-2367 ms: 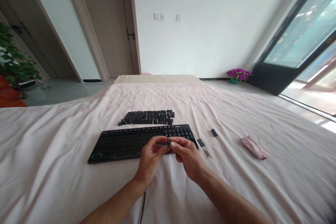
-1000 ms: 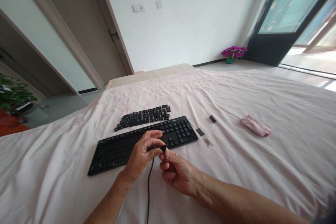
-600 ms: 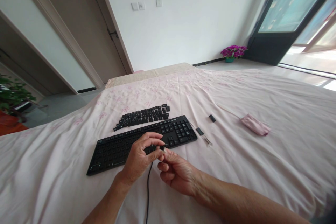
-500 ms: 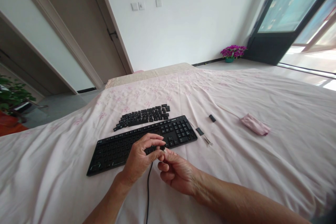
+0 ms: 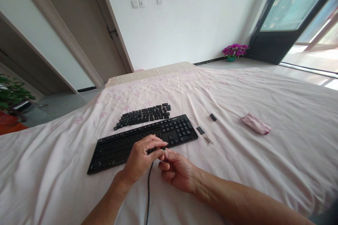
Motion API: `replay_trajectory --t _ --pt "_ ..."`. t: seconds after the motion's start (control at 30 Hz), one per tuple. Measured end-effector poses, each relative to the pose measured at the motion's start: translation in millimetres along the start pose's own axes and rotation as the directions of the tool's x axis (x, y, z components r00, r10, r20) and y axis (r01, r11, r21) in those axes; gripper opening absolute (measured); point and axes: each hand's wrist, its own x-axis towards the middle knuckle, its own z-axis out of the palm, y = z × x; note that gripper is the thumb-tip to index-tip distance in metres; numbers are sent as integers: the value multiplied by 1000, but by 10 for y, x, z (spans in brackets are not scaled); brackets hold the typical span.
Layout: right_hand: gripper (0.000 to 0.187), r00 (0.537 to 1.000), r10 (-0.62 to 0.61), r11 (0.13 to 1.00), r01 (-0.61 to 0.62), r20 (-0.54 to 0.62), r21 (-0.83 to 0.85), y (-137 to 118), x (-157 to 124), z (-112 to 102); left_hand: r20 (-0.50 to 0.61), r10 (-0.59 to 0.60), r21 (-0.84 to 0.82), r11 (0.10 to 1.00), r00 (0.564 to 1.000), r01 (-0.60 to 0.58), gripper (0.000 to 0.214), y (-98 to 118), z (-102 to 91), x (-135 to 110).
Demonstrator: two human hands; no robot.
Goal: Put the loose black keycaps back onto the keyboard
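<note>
My left hand (image 5: pixel 144 154) is closed at the fingertips on a small black keycap (image 5: pixel 162 148), mostly hidden by the fingers. Against it, my right hand (image 5: pixel 177 170) pinches thumb to forefinger; whatever it grips is too small to make out. Both hands meet just over the front edge of a black keyboard (image 5: pixel 113 153). Its left and middle part has lost its keycaps, while the number pad at the right still has them. Behind the keyboard lie rows of loose keycaps (image 5: pixel 145 114).
A wire key puller (image 5: pixel 202 132) with a black handle lies right of the keyboard, near a single black keycap (image 5: pixel 213 117). Farther right is a pink cloth pouch (image 5: pixel 255 123). A black cable (image 5: pixel 148 193) runs toward me over the pale pink bedsheet (image 5: pixel 232 158).
The fingertips have shifted slightly, covering more of the keycap in my left hand. The view has tilted a little; the things on the sheet have stayed put.
</note>
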Motion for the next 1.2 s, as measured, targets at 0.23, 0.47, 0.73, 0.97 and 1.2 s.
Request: replay_trajectory --t 0.23,0.47,0.73,0.97,1.2 --pt "31 1000 10 1000 -10 -18 0 4 -8 6 22 19 69 997 1000 -20 20 8 -12 -8" --pt "34 998 -2 1000 1 -59 -6 0 -20 35 14 62 112 992 998 -64 17 31 -21 5" --pt "39 985 -113 990 101 -129 -98 -135 -45 43 -127 137 141 983 982 -119 16 -30 -9 -2" --pt "41 981 -129 966 92 -144 -243 -159 -39 85 -197 116 72 992 973 -104 10 -112 118 -51" --pt "28 898 -432 679 269 -76 -683 -535 -180 6 -162 141 189 976 977 -109 32 -170 -80 -69"
